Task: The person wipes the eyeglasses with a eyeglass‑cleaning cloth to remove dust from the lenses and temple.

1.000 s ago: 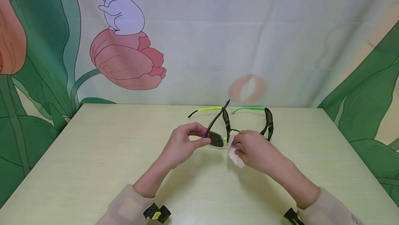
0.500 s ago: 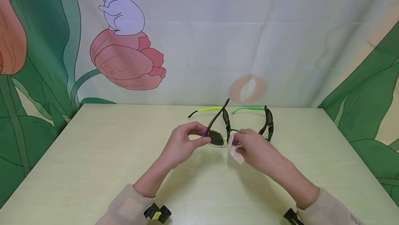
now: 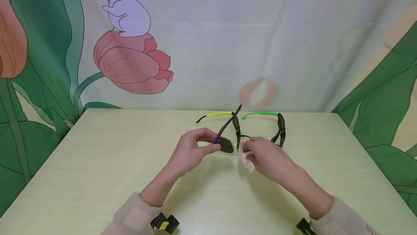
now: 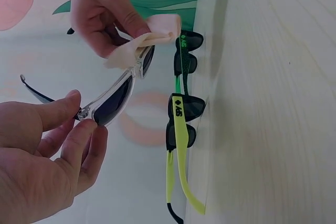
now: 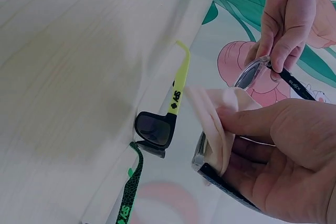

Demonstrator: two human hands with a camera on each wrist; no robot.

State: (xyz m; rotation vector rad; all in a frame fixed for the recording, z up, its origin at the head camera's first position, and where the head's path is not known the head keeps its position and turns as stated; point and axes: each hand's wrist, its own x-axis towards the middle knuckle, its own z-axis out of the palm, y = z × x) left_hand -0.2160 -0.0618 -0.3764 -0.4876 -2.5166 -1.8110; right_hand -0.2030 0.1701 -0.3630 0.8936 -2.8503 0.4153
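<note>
My left hand [image 3: 192, 151] pinches a pair of sunglasses [image 3: 226, 145] at one hinge, thumb against fingers, holding them above the table. They have a clear frame, dark lenses and dark temples; one temple slants up and away in the head view. A pale pink cloth [image 3: 246, 160] is pinched in my right hand [image 3: 270, 157]. In the left wrist view, the cloth [image 4: 142, 41] is folded over the far lens. From the right wrist, the thumb presses the cloth [image 5: 218, 121] against that lens, while the lens near my left hand [image 5: 289, 24] stays uncovered.
Black sunglasses with yellow temples [image 4: 179, 129] stand on the table behind my hands. Beside them, farther right in the head view, are black sunglasses with green temples [image 3: 281, 128]. The pale wooden table [image 3: 97, 170] ends at a printed curtain [image 3: 202, 46].
My right hand and the cloth shift by small amounts at the lens. The raised temple tip goes up slightly, then down. My left hand keeps its hold in nearly the same place.
</note>
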